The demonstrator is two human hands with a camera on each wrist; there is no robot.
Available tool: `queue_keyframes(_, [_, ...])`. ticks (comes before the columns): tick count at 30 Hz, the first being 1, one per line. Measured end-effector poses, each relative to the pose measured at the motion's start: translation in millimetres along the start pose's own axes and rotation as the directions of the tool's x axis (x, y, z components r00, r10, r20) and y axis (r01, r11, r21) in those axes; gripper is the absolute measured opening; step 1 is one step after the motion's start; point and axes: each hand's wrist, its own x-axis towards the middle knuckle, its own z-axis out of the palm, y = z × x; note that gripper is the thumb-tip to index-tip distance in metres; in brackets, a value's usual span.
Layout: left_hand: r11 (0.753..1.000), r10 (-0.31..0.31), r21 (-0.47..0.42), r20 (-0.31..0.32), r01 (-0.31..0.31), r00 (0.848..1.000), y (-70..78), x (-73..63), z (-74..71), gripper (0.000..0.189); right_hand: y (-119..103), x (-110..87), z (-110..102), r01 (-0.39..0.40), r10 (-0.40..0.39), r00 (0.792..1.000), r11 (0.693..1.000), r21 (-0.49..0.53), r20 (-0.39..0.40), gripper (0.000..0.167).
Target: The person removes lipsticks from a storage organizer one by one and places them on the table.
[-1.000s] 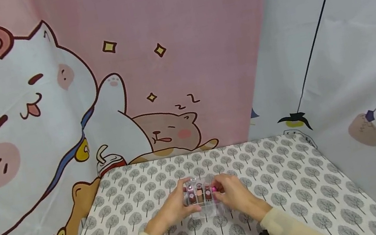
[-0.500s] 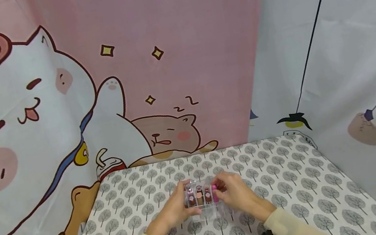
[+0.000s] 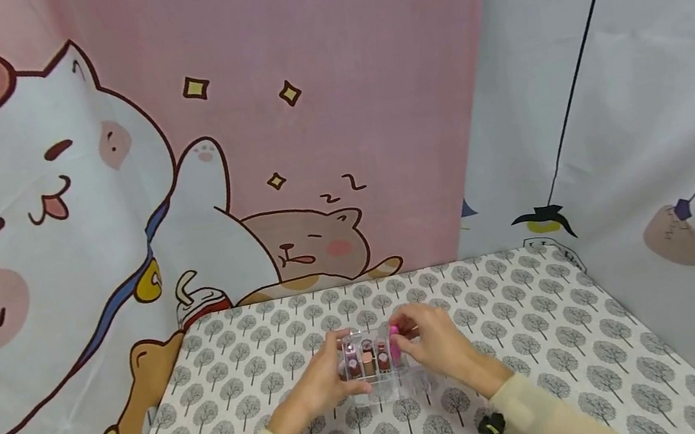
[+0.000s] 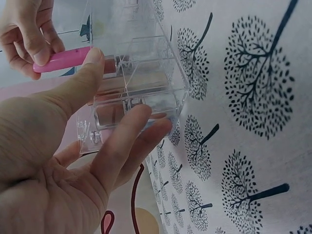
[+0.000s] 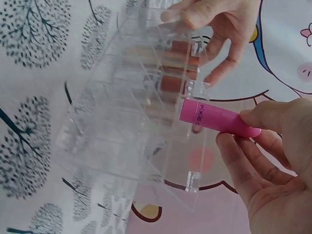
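while the right hand (image 3: 435, 339) pinches a pink tube (image 5: 217, 118), left hand (image 3: 322, 380) gripping the clear organizer (image 3: 378, 391), other tubes (image 3: 369, 364) in its slots

The right hand (image 5: 282, 195) is pinching a hot-pink tube (image 5: 219, 120) between thumb and fingertips, with dark lettering (looks like PIXIE) showing just ahead of those fingers. The tube's far end is overlapping the edge of a clear case (image 5: 122, 141), though I honestly can't tell if they're touching. Further out from the fingertips, some reddish-brown tubes (image 5: 173, 84) are sitting in the case, kinda blurry through the plastic. Past those, the left hand (image 5: 229, 24) is holding the case.
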Motion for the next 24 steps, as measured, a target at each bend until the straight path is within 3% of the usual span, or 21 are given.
queue_keyframes(10, [1.000, -0.019, 0.013, -0.011, 0.019, 1.000, 0.9, -0.4, -0.9, 0.116, -1, 9.6, -20, 0.022, -0.022, 0.999, 1.000, 0.003, -0.043, 0.024])
queue_keyframes(24, [1.000, -0.026, -0.006, 0.001, 0.026, 1.000, -0.7, -0.5, -0.4, 0.115, 13, 17.4, -54, 0.021, -0.033, 0.988, 0.996, -0.082, -0.152, 0.020])
